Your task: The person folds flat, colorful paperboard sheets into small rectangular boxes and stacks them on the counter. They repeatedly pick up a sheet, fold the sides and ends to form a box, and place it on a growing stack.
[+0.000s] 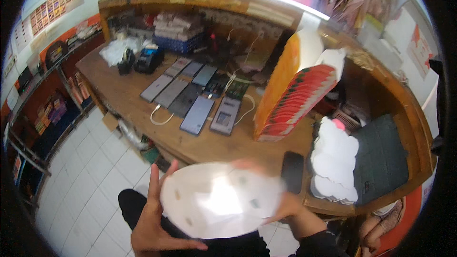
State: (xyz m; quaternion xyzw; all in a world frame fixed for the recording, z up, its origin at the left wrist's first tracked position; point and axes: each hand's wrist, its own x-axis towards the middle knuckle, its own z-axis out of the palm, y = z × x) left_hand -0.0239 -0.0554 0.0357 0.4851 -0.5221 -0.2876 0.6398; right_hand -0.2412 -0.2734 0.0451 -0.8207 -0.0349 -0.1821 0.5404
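A white oval piece (200,185) with a glossy glare and small tape-like patches on its face is in front of me, over my lap. At its right side my right hand (285,207) grips it; the fingers are smeared by motion and partly behind it. My left hand (152,223) is spread around the left edge, fingers pointing up and thumb stretched along below. Whether that hand bears any weight cannot be told. On the table edge beyond lies a black phone (292,172), close to a stack of white scalloped pieces (333,162).
Several phones (197,115) lie on the wooden table (119,83), some with white cables. Tall orange and red scalloped stacks (297,93) stand on the right. A dark folder-like case (383,159) lies beyond the white stack. Another person's arm (376,233) shows at lower right. Shelves (52,85) line the left wall.
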